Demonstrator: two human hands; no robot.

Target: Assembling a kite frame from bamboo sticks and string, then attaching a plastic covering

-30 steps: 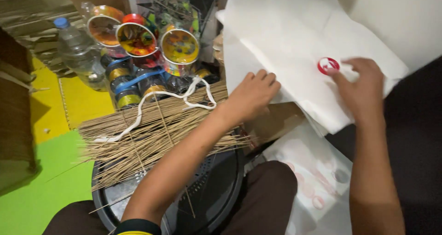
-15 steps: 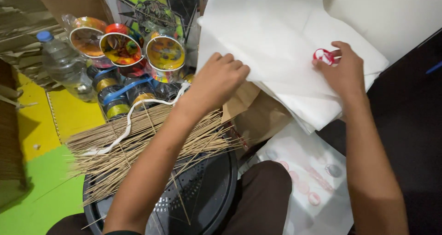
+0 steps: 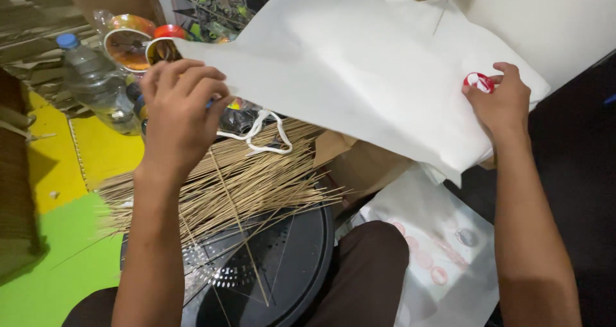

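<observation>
My left hand grips the left corner of a large white paper sheet and holds it lifted off the stack. My right hand pinches the sheet's right edge, beside a small red round mark. More white sheets lie beneath it. Under the lifted sheet lies a bundle of thin bamboo sticks tied with white string. The sticks rest on a round black perforated tray over my lap.
A clear plastic bottle with a blue cap stands at the left. Colourful round tins sit behind my left hand. A yellow and green mat covers the floor. A printed plastic bag lies by my right knee, brown cardboard beside it.
Both hands have lifted the top white sheet up and toward the left, so it now covers most of the tins. My left hand has closed on its corner.
</observation>
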